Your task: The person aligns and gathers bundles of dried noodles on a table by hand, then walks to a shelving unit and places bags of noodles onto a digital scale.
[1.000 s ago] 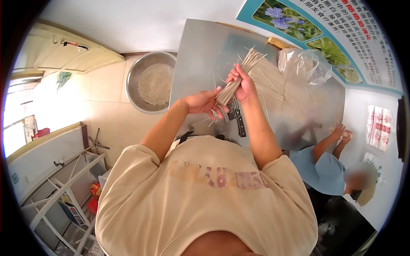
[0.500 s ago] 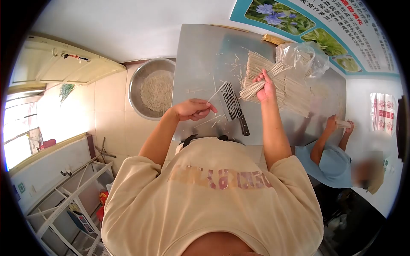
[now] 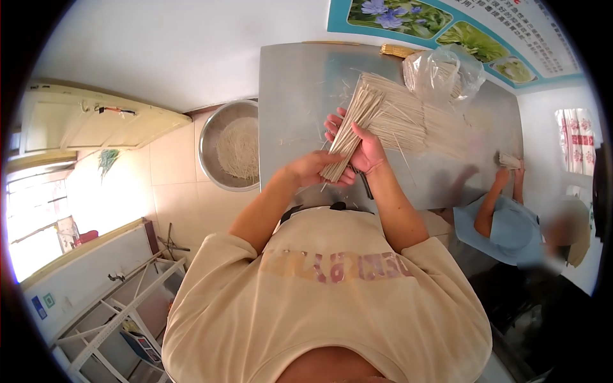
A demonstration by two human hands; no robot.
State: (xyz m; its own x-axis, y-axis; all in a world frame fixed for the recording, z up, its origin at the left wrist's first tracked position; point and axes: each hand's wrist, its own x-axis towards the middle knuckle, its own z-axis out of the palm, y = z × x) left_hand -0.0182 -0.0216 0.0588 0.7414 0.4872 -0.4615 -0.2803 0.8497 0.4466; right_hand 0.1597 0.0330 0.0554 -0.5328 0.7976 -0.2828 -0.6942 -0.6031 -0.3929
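A bundle of thin pale sticks (image 3: 354, 131) slants across both hands, over the metal table (image 3: 287, 83). My right hand (image 3: 318, 167) is closed around its lower end, fingers wrapped about the sticks. The palm of my left hand (image 3: 367, 150) cradles the bundle from the right and beneath, with its fingertips showing on the far side. Under the hands the cleaver is mostly hidden; only its dark handle (image 3: 365, 185) shows. More loose sticks (image 3: 408, 121) lie spread on the table just beyond the bundle.
A metal basin (image 3: 211, 163) of short stick pieces stands left of the table. At the back are a clear plastic bag (image 3: 444, 73) and a yellow bundle (image 3: 399, 50). To the right, a person in blue (image 3: 504, 226) holds another small bundle (image 3: 509, 160).
My left hand has brought the bundle back left and nearer, over the cleaver. My right hand, earlier holding a single stick, has moved onto the bundle's lower end.
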